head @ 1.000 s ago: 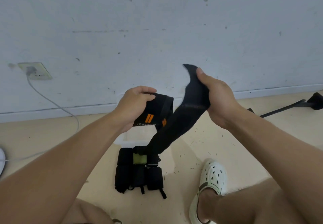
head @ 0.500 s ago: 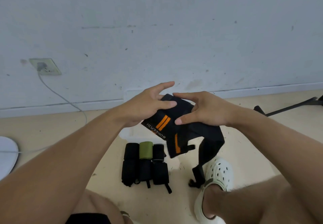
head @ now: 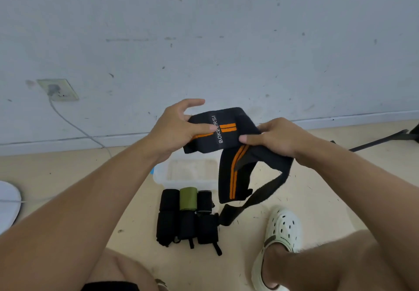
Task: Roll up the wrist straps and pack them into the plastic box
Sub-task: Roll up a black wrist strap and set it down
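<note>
Only one view is given, taken from a camera worn on the person's head. It is pointed forward and down. The two bare arms are seen coming in from the bottom corners, and the left hand and right hand are met near the middle, close to the camera. The pale yellow floor is seen farther below. The grey-white marked wall is faced straight ahead and fills the top half. The wide lens bends the wall's bottom edge.
</note>
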A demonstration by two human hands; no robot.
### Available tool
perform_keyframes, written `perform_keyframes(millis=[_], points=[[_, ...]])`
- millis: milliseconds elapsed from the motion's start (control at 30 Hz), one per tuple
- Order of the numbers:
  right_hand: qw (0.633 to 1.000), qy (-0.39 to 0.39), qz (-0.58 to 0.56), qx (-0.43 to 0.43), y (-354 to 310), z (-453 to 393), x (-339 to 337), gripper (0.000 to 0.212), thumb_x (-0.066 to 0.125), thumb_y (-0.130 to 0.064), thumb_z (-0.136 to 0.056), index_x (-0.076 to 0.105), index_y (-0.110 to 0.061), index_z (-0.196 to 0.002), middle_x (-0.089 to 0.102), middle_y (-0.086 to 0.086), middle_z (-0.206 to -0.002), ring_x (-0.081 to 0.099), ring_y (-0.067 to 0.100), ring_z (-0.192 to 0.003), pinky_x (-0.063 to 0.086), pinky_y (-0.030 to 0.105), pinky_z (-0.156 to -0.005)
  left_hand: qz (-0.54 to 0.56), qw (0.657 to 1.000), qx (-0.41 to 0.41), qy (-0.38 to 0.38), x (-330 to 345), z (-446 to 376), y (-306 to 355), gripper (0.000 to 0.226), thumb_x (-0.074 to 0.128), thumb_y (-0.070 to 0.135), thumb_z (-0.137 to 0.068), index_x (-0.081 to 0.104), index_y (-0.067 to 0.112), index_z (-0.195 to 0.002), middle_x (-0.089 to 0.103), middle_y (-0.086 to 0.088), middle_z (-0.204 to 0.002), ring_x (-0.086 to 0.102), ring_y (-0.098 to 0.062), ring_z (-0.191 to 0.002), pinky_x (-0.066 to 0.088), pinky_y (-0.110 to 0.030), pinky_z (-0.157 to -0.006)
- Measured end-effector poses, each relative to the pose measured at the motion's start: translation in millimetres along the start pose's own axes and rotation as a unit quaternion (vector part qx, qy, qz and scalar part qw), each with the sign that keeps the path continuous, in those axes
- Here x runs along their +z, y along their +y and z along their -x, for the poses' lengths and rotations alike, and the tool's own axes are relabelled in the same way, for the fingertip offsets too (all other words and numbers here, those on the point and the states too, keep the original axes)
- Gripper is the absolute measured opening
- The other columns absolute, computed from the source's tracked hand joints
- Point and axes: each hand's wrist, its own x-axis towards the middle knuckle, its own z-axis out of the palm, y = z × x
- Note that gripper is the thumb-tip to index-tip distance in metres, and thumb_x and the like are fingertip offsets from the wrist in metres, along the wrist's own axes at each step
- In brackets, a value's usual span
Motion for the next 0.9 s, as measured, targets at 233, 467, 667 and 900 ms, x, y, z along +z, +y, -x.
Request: perform_keyframes(millis=[233, 467, 667, 900], points=[[0.995, -0.049, 0.082, -0.043, -2.9, 5.3, 1.2, 0.081, 0.084, -0.061, -0.073, 0.056, -0.039, -0.146, 0.055, -0.01, -0.15, 0.052, 0.014, -0.135, 0.04, 0.028, -0.104, -0.123, 0.987, 0.021, -0.098, 1.3, 13.0, 4.2, 0.083, 0.09, 0.008, -0.077, 0.052, 0.042, -0.142, 0.081, -0.001, -0.091, 0.079, -0.019, -0.08, 0.065, -0.035, -0.064], [0.985, -0.127, 0.063, -0.095, -6.5, 4.6, 13.2, 0.029, 0.088, -0.048, -0.077, 0.077, -0.029, -0.097, 0.073, -0.019, -0.071, 0.066, -0.005, -0.063, 0.047, 0.013, -0.062, -0.07, 0.985, 0.028, -0.156, 3.5, 12.5, 5.1, 0.085, 0.086, -0.002, -0.077, 0.051, 0.041, -0.142, 0.081, 0.0, -0.099, 0.077, -0.023, -0.092, 0.062, -0.029, -0.075], [0.992, -0.032, -0.067, -0.098, -9.3, 3.8, 11.7, 0.027, 0.085, -0.041, -0.083, 0.075, -0.016, -0.087, 0.079, 0.0, -0.076, 0.071, 0.012, -0.064, 0.054, 0.021, -0.062, 0.189, 0.981, -0.01, -0.046, 2.2, 1.8, 3.3, 0.083, 0.082, -0.006, -0.077, 0.049, 0.023, -0.148, 0.075, -0.007, -0.12, 0.075, -0.026, -0.11, 0.062, -0.031, -0.085], [0.969, 0.041, -0.223, -0.101, -11.4, 5.6, 13.5, 0.025, 0.083, -0.038, -0.086, 0.075, -0.015, -0.087, 0.08, 0.011, -0.084, 0.073, 0.02, -0.069, 0.056, 0.028, -0.063, 0.228, 0.966, -0.09, -0.085, 20.5, 1.6, -3.0, 0.088, 0.088, 0.015, -0.078, 0.042, 0.012, -0.154, 0.075, -0.011, -0.124, 0.075, -0.024, -0.111, 0.058, -0.039, -0.099]])
